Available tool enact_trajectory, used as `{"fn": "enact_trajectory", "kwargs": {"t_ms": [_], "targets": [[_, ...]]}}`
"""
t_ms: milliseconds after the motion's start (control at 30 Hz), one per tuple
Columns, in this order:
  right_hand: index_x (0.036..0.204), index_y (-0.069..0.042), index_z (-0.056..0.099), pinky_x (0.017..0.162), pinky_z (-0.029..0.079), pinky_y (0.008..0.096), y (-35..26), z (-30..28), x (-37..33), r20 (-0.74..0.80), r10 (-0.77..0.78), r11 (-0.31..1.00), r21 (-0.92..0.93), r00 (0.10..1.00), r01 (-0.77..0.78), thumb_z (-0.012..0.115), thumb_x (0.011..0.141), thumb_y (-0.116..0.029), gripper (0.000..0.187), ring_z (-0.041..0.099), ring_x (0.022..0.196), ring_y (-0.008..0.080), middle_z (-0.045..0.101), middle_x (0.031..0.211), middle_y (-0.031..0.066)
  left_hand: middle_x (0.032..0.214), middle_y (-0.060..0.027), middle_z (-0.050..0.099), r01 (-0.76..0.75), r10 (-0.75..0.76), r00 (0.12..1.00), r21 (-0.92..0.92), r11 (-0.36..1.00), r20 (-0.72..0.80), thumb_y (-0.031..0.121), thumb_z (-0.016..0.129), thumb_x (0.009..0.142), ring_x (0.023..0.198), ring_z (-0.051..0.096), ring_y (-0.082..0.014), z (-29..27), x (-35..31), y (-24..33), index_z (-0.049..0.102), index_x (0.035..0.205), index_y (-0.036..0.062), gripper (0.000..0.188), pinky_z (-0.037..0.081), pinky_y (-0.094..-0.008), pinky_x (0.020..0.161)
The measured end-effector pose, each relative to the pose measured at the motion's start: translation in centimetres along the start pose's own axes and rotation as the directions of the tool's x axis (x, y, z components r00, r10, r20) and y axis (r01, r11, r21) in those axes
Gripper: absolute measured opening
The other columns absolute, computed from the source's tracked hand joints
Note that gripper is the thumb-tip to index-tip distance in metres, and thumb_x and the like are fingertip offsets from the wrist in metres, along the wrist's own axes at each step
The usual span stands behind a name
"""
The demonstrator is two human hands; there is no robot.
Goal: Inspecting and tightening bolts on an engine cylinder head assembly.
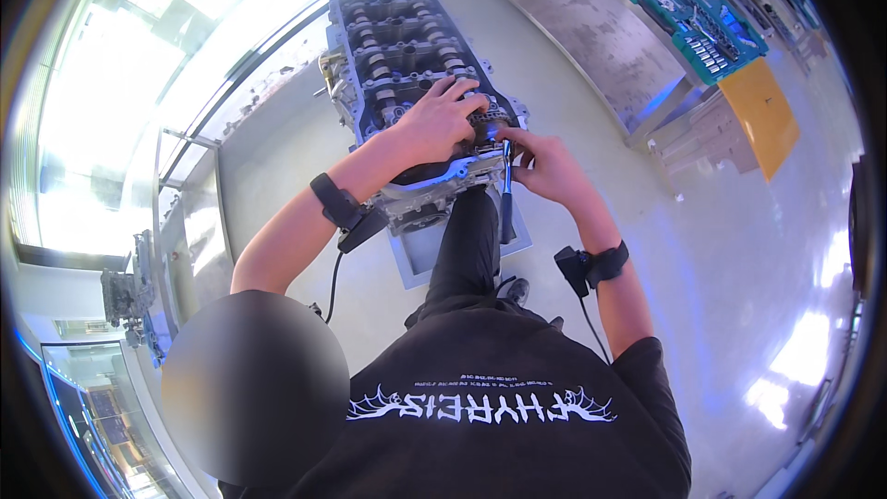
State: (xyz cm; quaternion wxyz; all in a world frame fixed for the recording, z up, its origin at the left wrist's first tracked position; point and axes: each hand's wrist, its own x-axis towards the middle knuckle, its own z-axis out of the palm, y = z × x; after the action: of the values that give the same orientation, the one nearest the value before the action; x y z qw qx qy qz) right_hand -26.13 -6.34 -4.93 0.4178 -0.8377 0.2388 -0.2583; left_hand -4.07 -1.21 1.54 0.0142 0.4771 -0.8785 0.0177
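Observation:
An engine (404, 60) with its top uncovered, showing camshafts in rows, stands in front of me. My left hand (439, 123) lies over its near end, fingers spread and bent onto the parts beside a chain and sprocket (496, 118). At the near right corner my right hand (547, 168) has its fingers closed about the upper part of a ratchet wrench (506, 199), whose dark handle hangs downward. What the wrench's head meets is hidden by the fingers and the engine's edge.
A metal workbench (573, 28) stands at the far right, bearing a green socket set case (688, 23) and a yellow-orange sheet (759, 115). Under the engine is a grey stand base (416, 263). More machinery (129, 296) stands at the left. Cables trail from both wristbands.

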Motion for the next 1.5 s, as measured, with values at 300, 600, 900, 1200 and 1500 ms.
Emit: {"fn": "enact_trajectory", "kwargs": {"t_ms": [300, 600, 900, 1200, 1500], "targets": [[0.086, -0.003, 0.070, 0.055, 0.044, 0.0337, -0.4, -0.5, 1.5, 0.013, 0.063, 0.983, -0.176, 0.998, -0.059, 0.073, 0.074, -0.025, 0.026, 0.056, 0.055, 0.0196, 0.058, 0.063, 0.0108, 0.126, -0.0070, 0.049, 0.057, -0.072, 0.991, -0.132, 0.990, -0.112, 0.010, 0.073, 0.067, 0.127, 0.037, -0.0295, -2.4, -1.0, -1.7, 0.067, 0.094, 0.0108, 0.028, 0.032, -0.0437, 0.106], [0.059, 0.001, 0.063, 0.039, 0.033, 0.0274, 0.7, 1.0, 2.2, 0.116, 0.523, 0.783, 0.327, 0.844, -0.530, 0.056, 0.086, -0.040, 0.050, 0.045, 0.039, 0.0120, 0.050, 0.046, 0.0049, 0.078, -0.0108, 0.062, 0.196, -0.397, 0.891, -0.601, 0.775, -0.222, 0.004, 0.063, 0.071, 0.073, 0.063, -0.0264, -3.0, -4.7, 6.7, 0.063, 0.084, 0.0036, 0.012, 0.050, -0.0340, 0.068], [0.056, 0.000, 0.059, 0.032, 0.026, 0.0249, 0.9, 1.5, 2.2, 0.173, 0.639, 0.610, 0.479, 0.749, -0.631, 0.050, 0.087, -0.038, 0.049, 0.042, 0.033, 0.0109, 0.052, 0.045, 0.0069, 0.097, -0.0100, 0.064, 0.140, -0.662, 0.694, -0.955, -0.263, 0.284, 0.013, 0.058, 0.088, 0.084, 0.062, -0.0206, 7.8, -2.4, 12.9, 0.059, 0.106, 0.0017, 0.022, 0.049, -0.0308, 0.075], [0.055, -0.001, 0.058, 0.033, 0.026, 0.0251, -0.8, 0.4, 2.0, 0.189, 0.596, 0.668, 0.422, 0.781, -0.612, 0.045, 0.090, -0.038, 0.053, 0.043, 0.034, 0.0116, 0.052, 0.044, 0.0083, 0.098, -0.0034, 0.052, -0.453, -0.669, 0.576, -0.497, -0.740, 0.470, 0.043, 0.049, 0.091, 0.097, 0.048, -0.0182, 9.5, 2.9, 12.5, 0.055, 0.105, 0.0102, 0.036, 0.034, -0.0395, 0.090], [0.086, 0.000, 0.066, 0.061, 0.050, 0.0360, -1.2, 1.4, 0.3, -0.205, 0.429, 0.901, 0.028, 0.880, -0.433, 0.057, 0.086, -0.028, 0.030, 0.061, 0.061, 0.0276, 0.063, 0.068, 0.0132, 0.116, 0.0010, 0.055, -0.546, -0.682, 0.610, -0.411, -0.730, 0.403, 0.042, 0.049, 0.094, 0.111, 0.045, -0.0178, 8.7, 3.1, 12.3, 0.055, 0.119, 0.0182, 0.035, 0.032, -0.0417, 0.099]]}}
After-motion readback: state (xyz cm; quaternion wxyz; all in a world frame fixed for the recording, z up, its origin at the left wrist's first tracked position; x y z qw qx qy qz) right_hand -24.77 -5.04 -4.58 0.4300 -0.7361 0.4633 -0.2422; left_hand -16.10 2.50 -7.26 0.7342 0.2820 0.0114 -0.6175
